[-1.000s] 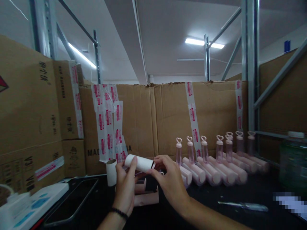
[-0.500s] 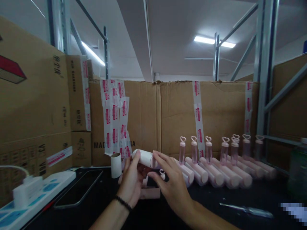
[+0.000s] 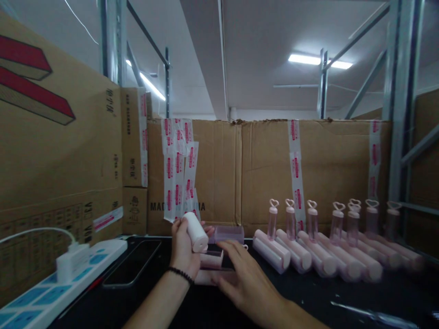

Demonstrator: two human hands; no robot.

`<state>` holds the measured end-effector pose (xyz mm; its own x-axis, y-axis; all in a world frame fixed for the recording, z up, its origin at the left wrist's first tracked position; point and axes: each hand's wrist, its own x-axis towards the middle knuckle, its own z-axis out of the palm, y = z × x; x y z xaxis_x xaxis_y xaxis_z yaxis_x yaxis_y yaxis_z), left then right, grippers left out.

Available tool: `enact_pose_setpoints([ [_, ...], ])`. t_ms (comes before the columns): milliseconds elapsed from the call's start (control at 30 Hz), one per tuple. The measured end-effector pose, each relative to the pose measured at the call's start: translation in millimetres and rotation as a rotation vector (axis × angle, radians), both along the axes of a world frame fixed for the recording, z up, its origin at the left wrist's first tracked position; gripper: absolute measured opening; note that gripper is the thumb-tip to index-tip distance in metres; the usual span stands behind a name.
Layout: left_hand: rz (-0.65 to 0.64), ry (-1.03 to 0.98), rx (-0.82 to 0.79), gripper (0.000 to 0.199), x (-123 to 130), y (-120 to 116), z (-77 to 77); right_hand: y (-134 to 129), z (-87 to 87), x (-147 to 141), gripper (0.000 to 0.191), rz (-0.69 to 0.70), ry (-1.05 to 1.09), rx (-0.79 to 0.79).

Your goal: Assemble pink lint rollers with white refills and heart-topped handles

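My left hand (image 3: 185,244) is wrapped round a white cylinder (image 3: 196,232), held tilted with its closed lower end towards me. My right hand (image 3: 243,269) has its fingers apart and holds nothing; it hovers at the right of the pale pink pieces. A translucent pink piece (image 3: 211,258) and a longer pink piece (image 3: 206,277) lie on the black table between my hands. Whether my right thumb touches the longer piece, I cannot tell. Behind my hands lies a clear pinkish case (image 3: 229,234).
Rows of pink cylinders (image 3: 272,251) lie at the right, with upright clear tubes (image 3: 312,224) topped by heart-shaped loops behind them. A screwdriver (image 3: 373,315) lies front right. To the left are a phone (image 3: 133,264) and a power strip (image 3: 103,260). Cardboard (image 3: 219,173) walls the back.
My right hand has let go of the white cylinder and moved down. My left hand has tipped the cylinder more upright. The view has turned left, and the standing white tube is out of sight.
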<state>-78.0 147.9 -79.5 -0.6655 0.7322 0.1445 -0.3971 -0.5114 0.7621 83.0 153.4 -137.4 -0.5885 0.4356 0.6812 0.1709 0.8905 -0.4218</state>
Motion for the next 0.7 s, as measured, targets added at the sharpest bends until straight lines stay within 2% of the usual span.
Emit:
enact_pose_setpoints([
  [100, -0.148, 0.09, -0.001, 0.02, 14, -4, -2.3, 3, 11.1, 1, 0.103, 0.047, 0.102, 0.056],
  [200, -0.285, 0.188, -0.032, 0.024, 31, -11, -4.5, 11, 18.8, 7, 0.122, 0.058, 0.114, 0.058],
  [467, -0.381, 0.34, -0.064, 0.026, 57, -19, -15.2, 19, 22.3, 26, 0.132, 0.081, 0.16, -0.013],
  [700, -0.398, 0.358, -0.076, 0.032, 64, -20, -17.4, 15, 29.2, 30, 0.129, -0.03, 0.149, 0.068],
])
